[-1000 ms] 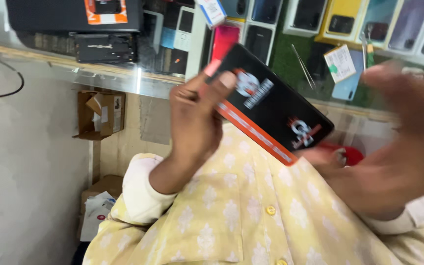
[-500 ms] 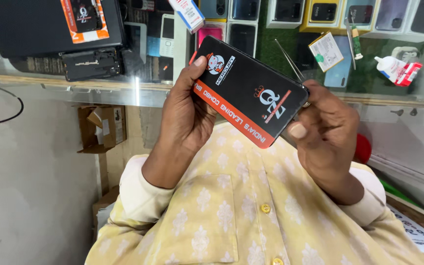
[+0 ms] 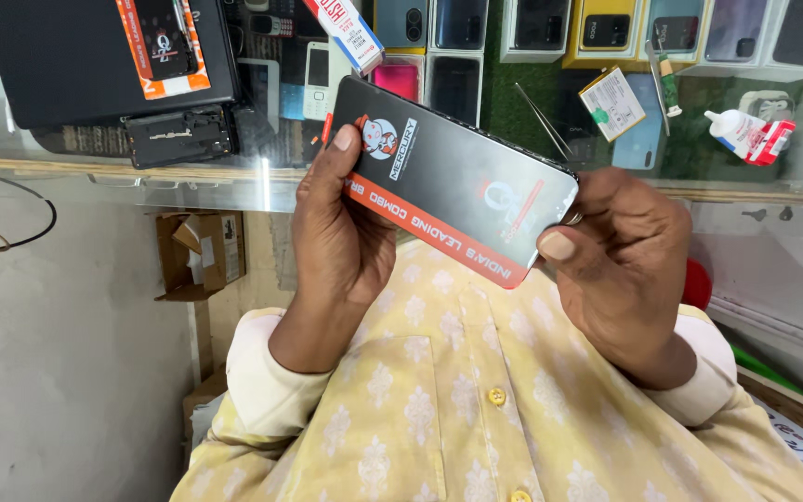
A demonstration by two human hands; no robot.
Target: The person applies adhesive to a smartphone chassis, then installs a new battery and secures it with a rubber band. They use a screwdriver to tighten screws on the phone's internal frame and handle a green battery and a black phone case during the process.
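Phone screen panel point(image 3: 453, 181) between left hand point(image 3: 341, 228) and right hand point(image 3: 620, 265).

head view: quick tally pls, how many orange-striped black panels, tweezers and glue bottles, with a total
orange-striped black panel: 2, one held by left hand and right hand, one on the dark case
tweezers: 1
glue bottle: 1
total: 4
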